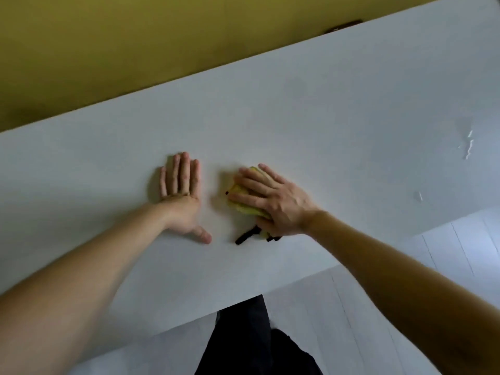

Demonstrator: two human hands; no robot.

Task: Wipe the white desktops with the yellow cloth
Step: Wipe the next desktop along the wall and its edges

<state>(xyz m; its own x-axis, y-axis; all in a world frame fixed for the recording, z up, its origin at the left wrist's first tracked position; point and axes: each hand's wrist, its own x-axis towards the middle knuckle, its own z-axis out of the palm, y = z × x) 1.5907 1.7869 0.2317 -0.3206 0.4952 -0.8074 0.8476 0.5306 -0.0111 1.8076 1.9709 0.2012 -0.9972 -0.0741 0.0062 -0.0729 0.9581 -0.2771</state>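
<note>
White desk (pixel 324 125) is filling the view. Left hand (pixel 181 196) is lying flat, fingers spread, grasping nothing. At its three o'clock, right hand (pixel 273 201) is pressing the yellow cloth (pixel 240 205) down, fingers splayed.

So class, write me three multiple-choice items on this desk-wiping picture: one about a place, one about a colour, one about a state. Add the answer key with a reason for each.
1. Where is the yellow cloth?
A. Under the right hand
B. Under the left hand
C. On the floor

2. What colour is the wall behind the white desktop?
A. Blue
B. Mustard yellow
C. Red

3. How is the left hand placed?
A. Clenched in a fist
B. Raised in the air
C. Flat, palm down on the desktop

Key: 1 A, the right hand presses on the cloth; 2 B, the wall beyond the far edge is mustard yellow; 3 C, its fingers lie spread on the surface.
</note>
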